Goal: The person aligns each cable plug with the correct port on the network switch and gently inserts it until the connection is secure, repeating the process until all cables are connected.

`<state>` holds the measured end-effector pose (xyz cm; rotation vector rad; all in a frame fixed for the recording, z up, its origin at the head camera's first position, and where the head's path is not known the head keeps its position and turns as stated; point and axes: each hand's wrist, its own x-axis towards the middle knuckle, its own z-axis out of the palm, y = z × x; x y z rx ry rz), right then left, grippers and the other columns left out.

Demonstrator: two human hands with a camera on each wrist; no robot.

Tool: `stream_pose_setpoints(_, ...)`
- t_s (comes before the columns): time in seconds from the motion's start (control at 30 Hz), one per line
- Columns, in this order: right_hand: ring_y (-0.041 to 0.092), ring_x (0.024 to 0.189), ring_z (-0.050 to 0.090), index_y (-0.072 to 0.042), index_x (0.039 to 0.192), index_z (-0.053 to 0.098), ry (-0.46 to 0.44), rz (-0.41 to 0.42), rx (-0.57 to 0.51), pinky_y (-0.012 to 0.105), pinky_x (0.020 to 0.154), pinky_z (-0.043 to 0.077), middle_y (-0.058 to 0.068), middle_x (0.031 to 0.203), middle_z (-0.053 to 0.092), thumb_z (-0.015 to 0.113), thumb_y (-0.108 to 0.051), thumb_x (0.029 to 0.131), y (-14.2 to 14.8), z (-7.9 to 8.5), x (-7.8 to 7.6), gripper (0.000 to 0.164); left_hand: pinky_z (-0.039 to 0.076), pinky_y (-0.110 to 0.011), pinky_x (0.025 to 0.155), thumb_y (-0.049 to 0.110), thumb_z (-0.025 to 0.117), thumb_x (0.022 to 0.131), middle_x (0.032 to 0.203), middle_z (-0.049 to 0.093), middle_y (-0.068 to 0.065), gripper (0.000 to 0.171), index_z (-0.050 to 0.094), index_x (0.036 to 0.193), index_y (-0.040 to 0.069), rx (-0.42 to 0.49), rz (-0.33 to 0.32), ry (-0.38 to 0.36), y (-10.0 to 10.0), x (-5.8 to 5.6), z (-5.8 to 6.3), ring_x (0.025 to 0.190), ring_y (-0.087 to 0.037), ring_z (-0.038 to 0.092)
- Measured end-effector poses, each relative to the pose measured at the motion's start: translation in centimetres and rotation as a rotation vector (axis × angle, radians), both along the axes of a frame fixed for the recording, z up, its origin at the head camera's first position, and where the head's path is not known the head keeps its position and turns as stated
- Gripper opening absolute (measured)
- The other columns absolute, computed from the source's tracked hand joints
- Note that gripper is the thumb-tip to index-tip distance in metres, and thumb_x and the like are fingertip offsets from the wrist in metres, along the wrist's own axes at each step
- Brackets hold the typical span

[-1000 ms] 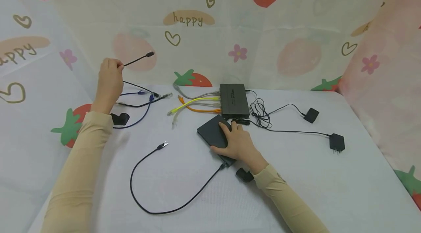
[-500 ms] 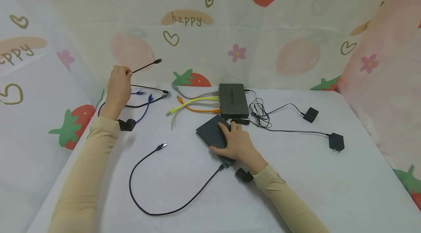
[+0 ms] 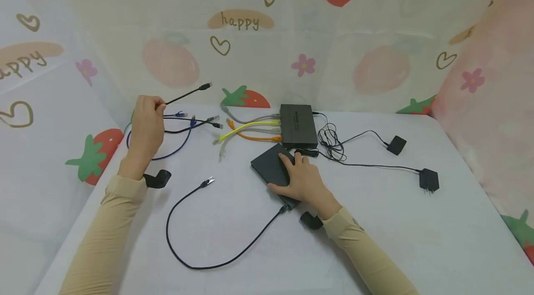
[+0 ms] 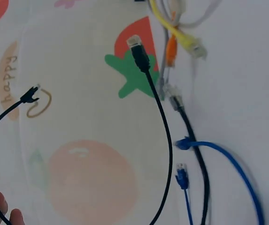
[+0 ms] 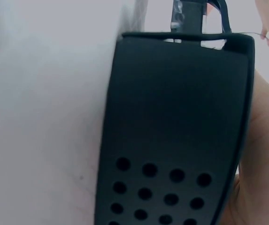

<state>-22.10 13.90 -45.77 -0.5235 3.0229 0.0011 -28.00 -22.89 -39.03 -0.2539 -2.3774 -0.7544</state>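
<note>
Pinch the slim black cable (image 3: pixel 182 97) lightly, clear of the small blue plugs (image 4: pixel 182 178); your left hand (image 3: pixel 146 126) grips it between its fingers, above the back left of the white counter (image 3: pixel 375 230). Your right hand (image 3: pixel 305 185) steadies the flat, dark rectangular box (image 3: pixel 269 165) mid-counter, fingers spread to grip it.

curtained-off work booth, strawberry-print sheets (image 3: pixel 258 65) on three sides, white tabletop (image 3: pixel 375 230) between

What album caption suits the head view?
Left hand pinches a black cable; right hand rests on a dark box.
</note>
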Motion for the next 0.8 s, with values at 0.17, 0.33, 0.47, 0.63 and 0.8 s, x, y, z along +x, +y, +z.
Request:
stream_pose_setpoints(0.17,0.032,0.098,0.05,-0.023,0.146,0.027,0.003,0.0,-0.002,0.036,0.058,0.047,0.023,0.13,0.039,0.041,-0.082,0.072,0.0,-0.1,0.1,0.095,0.033,-0.038,0.073,0.007,0.039,0.098,0.095,0.041,-0.023,0.02,0.043,0.102,-0.011,0.012,-0.06,-0.033,-0.1,2.5,-1.1,0.086,-0.033,0.04)
stream_pose_setpoints(0.33,0.033,0.099,0.049,-0.024,0.146,0.028,0.004,-0.005,-0.014,0.037,0.059,0.048,0.023,0.13,0.039,0.041,-0.082,0.072,0.0,-0.2,0.1,0.095,0.032,-0.031,0.071,0.006,0.043,0.097,0.092,0.043,-0.021,0.018,0.046,0.102,-0.011,0.068,-0.113,-0.05,-0.2,4.3,-2.2,0.082,-0.027,0.041)
stream_pose_setpoints(0.47,0.033,0.099,0.049,-0.023,0.146,0.028,0.002,-0.004,-0.024,0.038,0.06,0.049,0.023,0.13,0.039,0.042,-0.081,0.072,0.0,-0.2,0.1,0.095,0.031,-0.023,0.069,0.003,0.047,0.095,0.089,0.048,-0.018,0.013,0.049,0.1,-0.009,0.093,-0.16,-0.058,-0.2,5.3,-3.0,0.08,-0.02,0.041)
stream_pose_setpoints(0.63,0.033,0.1,0.049,-0.023,0.146,0.028,-0.006,-0.001,-0.028,0.038,0.061,0.049,0.023,0.131,0.039,0.043,-0.08,0.072,-0.1,-0.1,0.2,0.094,0.032,-0.017,0.065,0.001,0.05,0.094,0.089,0.049,-0.012,0.009,0.051,0.1,-0.005,0.044,-0.234,-0.141,-0.7,7.0,-4.2,0.078,-0.014,0.04)
stream_pose_setpoints(0.8,0.032,0.097,0.05,-0.024,0.145,0.028,-0.003,-0.001,-0.023,0.037,0.059,0.048,0.022,0.129,0.04,0.043,-0.081,0.072,-0.1,0.0,0.1,0.094,0.038,-0.016,0.069,0.002,0.053,0.093,0.089,0.053,-0.007,0.007,0.053,0.099,-0.001,-0.02,-0.326,-0.263,-1.4,8.2,-5.8,0.08,-0.011,0.045)
